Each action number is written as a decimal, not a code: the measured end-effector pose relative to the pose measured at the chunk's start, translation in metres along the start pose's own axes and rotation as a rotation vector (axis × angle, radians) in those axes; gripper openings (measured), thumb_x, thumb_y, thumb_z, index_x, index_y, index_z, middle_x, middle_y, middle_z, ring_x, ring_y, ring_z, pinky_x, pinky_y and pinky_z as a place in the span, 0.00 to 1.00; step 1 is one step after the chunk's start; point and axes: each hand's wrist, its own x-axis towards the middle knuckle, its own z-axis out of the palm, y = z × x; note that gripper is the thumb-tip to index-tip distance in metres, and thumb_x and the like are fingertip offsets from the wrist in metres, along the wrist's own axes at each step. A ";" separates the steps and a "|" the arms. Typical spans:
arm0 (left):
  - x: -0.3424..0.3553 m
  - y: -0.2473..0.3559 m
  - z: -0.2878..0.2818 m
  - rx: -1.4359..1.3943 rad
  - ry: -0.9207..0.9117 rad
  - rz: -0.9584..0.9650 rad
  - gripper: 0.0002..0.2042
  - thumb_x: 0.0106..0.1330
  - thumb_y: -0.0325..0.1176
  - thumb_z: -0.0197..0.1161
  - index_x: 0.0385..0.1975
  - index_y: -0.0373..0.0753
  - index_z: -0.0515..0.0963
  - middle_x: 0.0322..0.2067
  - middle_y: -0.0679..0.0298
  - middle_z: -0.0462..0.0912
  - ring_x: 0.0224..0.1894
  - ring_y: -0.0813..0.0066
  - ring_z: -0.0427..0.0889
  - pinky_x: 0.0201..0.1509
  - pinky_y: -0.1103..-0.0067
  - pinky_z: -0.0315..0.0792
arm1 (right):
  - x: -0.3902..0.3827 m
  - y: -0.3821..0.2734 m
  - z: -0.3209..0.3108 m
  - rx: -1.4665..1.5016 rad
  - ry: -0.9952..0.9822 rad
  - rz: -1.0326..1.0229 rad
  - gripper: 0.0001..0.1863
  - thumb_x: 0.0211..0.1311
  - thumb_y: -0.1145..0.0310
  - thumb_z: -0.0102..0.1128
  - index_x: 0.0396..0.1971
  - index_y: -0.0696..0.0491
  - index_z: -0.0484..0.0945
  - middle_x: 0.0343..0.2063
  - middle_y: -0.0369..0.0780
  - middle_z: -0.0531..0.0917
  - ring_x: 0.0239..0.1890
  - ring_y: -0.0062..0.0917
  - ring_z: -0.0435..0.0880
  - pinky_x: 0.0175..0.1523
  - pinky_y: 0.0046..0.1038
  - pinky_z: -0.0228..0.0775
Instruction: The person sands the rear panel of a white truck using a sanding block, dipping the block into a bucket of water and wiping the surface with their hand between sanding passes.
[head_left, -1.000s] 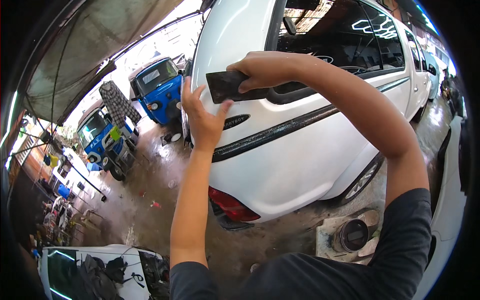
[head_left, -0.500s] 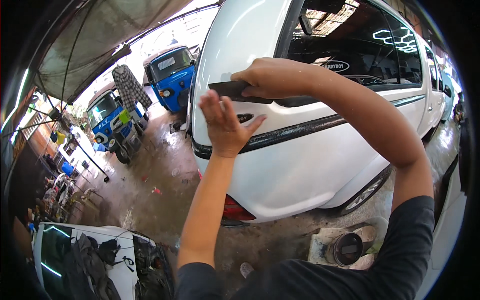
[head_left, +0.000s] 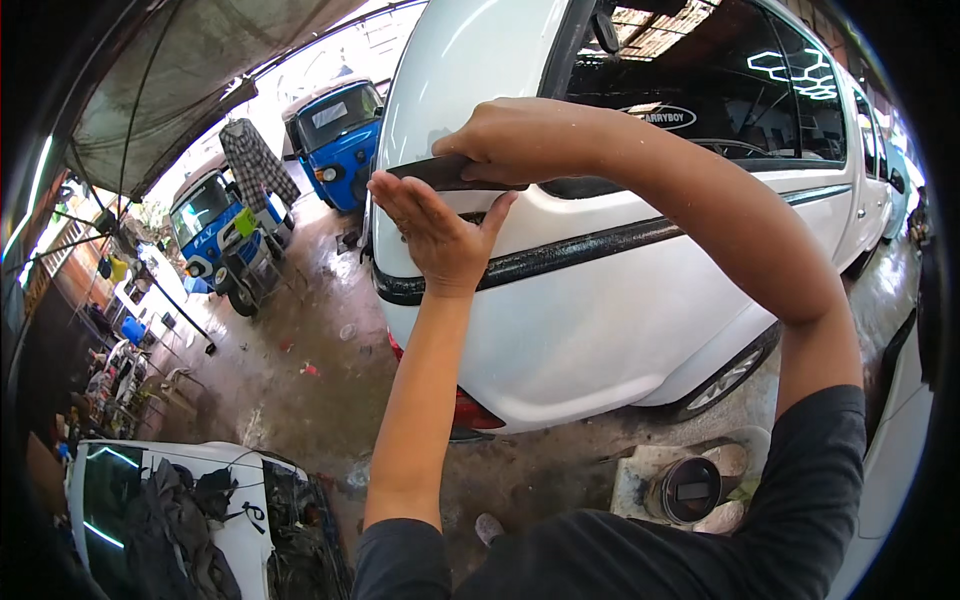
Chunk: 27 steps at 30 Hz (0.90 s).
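Observation:
My right hand (head_left: pixel 490 135) grips a dark, flat rectangular pad (head_left: pixel 425 170) against the white rear pillar (head_left: pixel 440 70) of a vehicle, just left of its dark side window (head_left: pixel 680 70). My left hand (head_left: pixel 440 230) is open beside and below the pad, palm toward the panel and thumb apart; I cannot tell whether it touches the surface. Behind my left hand a small dark oval badge is mostly hidden. A black trim strip (head_left: pixel 580 248) runs across the white body below both hands, and a red tail light (head_left: pixel 472 412) shows lower down.
Blue three-wheelers (head_left: pixel 340 155) (head_left: pixel 205 235) stand at the back left, with a checked cloth (head_left: pixel 255 160) hanging by them. A white car part with dark cloths (head_left: pixel 170 510) lies lower left. A stand with a metal pot (head_left: pixel 688 490) is near my right side. Another white car (head_left: pixel 895 450) is at the right edge.
My left hand has turned and flattened, fingers reaching toward the pad. My right hand and the pad dipped, then moved back up and slightly left. The view has shifted slightly.

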 end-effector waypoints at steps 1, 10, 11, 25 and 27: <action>0.000 -0.001 -0.001 0.001 -0.002 0.003 0.66 0.57 0.63 0.74 0.79 0.34 0.31 0.78 0.35 0.30 0.80 0.36 0.29 0.81 0.47 0.35 | 0.001 -0.001 -0.001 -0.036 -0.008 -0.015 0.12 0.66 0.68 0.63 0.45 0.57 0.80 0.25 0.50 0.85 0.31 0.47 0.86 0.38 0.43 0.77; 0.000 -0.006 0.000 -0.007 0.011 -0.019 0.67 0.56 0.62 0.75 0.79 0.38 0.27 0.77 0.34 0.25 0.79 0.32 0.27 0.81 0.46 0.33 | -0.006 0.004 -0.001 -0.010 0.052 -0.030 0.09 0.66 0.68 0.63 0.42 0.55 0.80 0.25 0.49 0.85 0.32 0.47 0.86 0.38 0.43 0.77; 0.000 -0.005 0.000 -0.008 0.020 -0.011 0.68 0.56 0.62 0.75 0.79 0.38 0.26 0.77 0.34 0.25 0.79 0.31 0.26 0.81 0.46 0.33 | -0.004 0.003 0.002 -0.012 0.051 -0.028 0.09 0.66 0.68 0.63 0.42 0.55 0.80 0.25 0.49 0.85 0.32 0.47 0.86 0.38 0.43 0.77; 0.000 -0.005 -0.003 -0.030 0.009 -0.023 0.67 0.57 0.63 0.74 0.79 0.39 0.27 0.77 0.33 0.25 0.79 0.32 0.28 0.80 0.46 0.37 | -0.009 -0.001 0.003 -0.048 0.022 0.038 0.12 0.64 0.67 0.64 0.44 0.56 0.81 0.26 0.50 0.85 0.32 0.47 0.86 0.38 0.44 0.76; 0.002 -0.004 -0.005 -0.042 -0.005 -0.021 0.66 0.58 0.65 0.71 0.79 0.37 0.28 0.77 0.33 0.25 0.80 0.33 0.28 0.81 0.48 0.36 | -0.008 0.005 0.003 -0.042 0.044 0.038 0.13 0.65 0.67 0.64 0.45 0.57 0.80 0.26 0.51 0.84 0.33 0.47 0.86 0.39 0.44 0.76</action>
